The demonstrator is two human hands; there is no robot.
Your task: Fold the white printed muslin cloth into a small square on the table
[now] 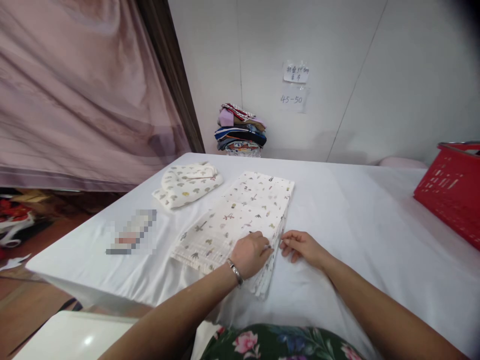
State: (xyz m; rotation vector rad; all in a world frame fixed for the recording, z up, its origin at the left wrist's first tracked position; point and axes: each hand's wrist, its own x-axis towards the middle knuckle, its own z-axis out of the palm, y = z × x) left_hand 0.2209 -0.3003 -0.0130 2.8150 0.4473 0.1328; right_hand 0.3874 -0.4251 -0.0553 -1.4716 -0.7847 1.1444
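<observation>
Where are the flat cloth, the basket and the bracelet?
Flat cloth [235,216]: head view, middle of its printed top.
Basket [455,195]: head view, its red side wall.
Bracelet [235,271]: head view, its silvery band.

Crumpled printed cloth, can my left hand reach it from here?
Probably yes: the folded printed cloth under the left hand lies flat, leaving the way to the crumpled printed cloth free.

My left forearm [183,309] slanted up and inward, my left hand [252,255] palm down, fingers curled. Just beside it, my right hand [302,247] pointed leftward, fingers loosely bent, right forearm [378,300] angled inward.
</observation>
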